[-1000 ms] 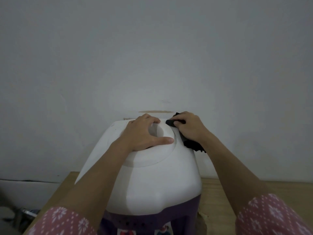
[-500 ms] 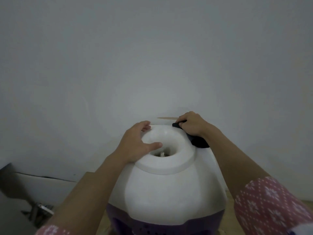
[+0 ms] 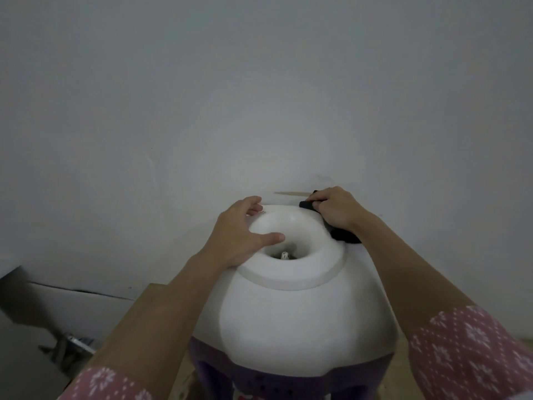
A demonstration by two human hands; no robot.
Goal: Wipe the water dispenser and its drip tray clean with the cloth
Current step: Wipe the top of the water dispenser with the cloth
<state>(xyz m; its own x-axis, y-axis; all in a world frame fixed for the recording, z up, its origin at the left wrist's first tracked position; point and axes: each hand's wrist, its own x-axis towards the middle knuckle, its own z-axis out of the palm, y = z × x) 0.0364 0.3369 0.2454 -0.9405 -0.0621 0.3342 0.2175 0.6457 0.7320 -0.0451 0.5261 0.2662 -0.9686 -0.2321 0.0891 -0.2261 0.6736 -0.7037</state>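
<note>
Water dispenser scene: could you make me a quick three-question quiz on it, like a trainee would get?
1. True or false: the left hand holds the cloth.
2. Where does the cloth touch the water dispenser? A) purple base B) back right of the white top C) inside the opening
3. Fill in: the left thumb lies on the white ____ around the opening.

Key
1. False; the right hand grips it.
2. B
3. rim
</note>
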